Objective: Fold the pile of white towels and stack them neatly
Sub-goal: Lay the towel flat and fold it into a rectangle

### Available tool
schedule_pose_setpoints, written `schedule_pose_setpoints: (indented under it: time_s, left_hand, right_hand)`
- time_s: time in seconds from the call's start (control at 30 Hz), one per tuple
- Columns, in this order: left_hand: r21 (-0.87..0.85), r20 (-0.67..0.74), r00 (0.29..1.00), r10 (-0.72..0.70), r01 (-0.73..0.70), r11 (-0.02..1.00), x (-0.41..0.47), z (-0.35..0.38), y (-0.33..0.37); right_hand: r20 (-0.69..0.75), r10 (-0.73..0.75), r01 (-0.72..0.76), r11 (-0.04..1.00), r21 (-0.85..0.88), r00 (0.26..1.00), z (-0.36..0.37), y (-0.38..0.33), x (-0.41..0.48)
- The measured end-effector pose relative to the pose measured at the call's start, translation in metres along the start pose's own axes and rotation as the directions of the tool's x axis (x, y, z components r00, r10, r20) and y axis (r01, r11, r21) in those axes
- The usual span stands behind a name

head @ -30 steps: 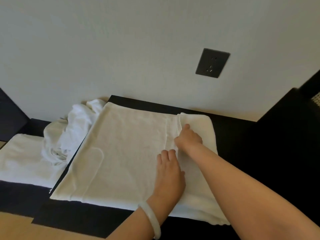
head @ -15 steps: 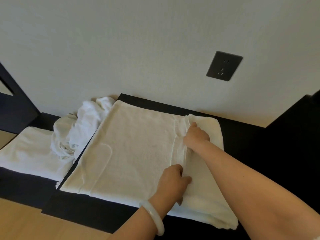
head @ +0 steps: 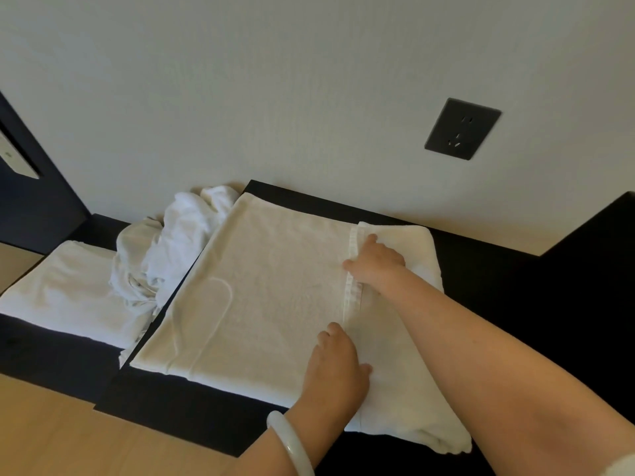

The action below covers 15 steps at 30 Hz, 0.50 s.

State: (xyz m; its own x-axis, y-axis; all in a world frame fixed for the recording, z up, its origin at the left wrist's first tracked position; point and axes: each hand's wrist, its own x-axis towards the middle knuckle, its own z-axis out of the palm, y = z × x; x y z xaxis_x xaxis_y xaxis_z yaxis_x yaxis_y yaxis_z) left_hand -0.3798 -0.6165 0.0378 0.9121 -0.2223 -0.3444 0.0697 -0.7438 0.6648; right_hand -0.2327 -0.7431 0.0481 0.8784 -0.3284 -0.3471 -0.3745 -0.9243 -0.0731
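**Head view.** The towel (head: 275, 286) lies flat on the dark bench (head: 515, 286). Its right portion is doubled over, so the hem (head: 350, 297) runs front to back across it.

- The right hand (head: 376, 264) is at the far part of the hem, fingers (head: 371, 239) curled and clamped on the cloth edge.
- The left hand (head: 338, 367), wearing a bangle (head: 292, 441), is at the near part. Its fingers (head: 326, 336) curl down onto the hem; whether they pinch cloth cannot be determined.
- A crumpled pile (head: 178, 242) sits just beside the towel's left edge, with a folded towel (head: 68, 290) beyond it.

**Probable faults:**
- Unequal pull between the two hands would likely skew the hem and misalign the fold.
- Dragging the top layer may wrinkle the layer beneath.
- The bunched near-right corner could slip off the bench front.
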Motion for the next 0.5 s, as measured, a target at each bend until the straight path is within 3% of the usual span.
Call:
schedule_pose_setpoints:
  time_s: [0.13, 0.27, 0.37, 0.43, 0.5]
  left_hand:
    - [-0.074, 0.12, 0.992, -0.049, 0.059, 0.996, 0.007, -0.005, -0.004]
    - [-0.067, 0.109, 0.994, -0.009, 0.017, 0.998, 0.016, -0.011, -0.007]
    - [0.038, 0.115, 0.993, -0.004, 0.0, 0.999, 0.018, -0.01, -0.01]
    - [0.056, 0.093, 0.996, 0.003, -0.008, 0.998, 0.018, -0.009, -0.01]
    - [0.005, 0.06, 0.998, 0.003, -0.003, 1.0, 0.016, -0.007, -0.011]
  right_hand:
    - [-0.071, 0.036, -0.03, 0.995, 0.091, 0.997, -0.004, 0.001, 0.007]
    - [-0.232, 0.116, -0.052, 0.963, 0.266, 0.966, -0.007, 0.013, 0.013]
    - [-0.115, 0.059, -0.018, 0.945, 0.328, 0.992, -0.006, 0.021, 0.014]
    - [-0.131, 0.014, 0.03, 0.944, 0.329, 0.991, -0.009, 0.033, 0.01]
    - [-0.304, -0.018, 0.079, 0.979, 0.188, 0.952, -0.008, 0.05, 0.0]
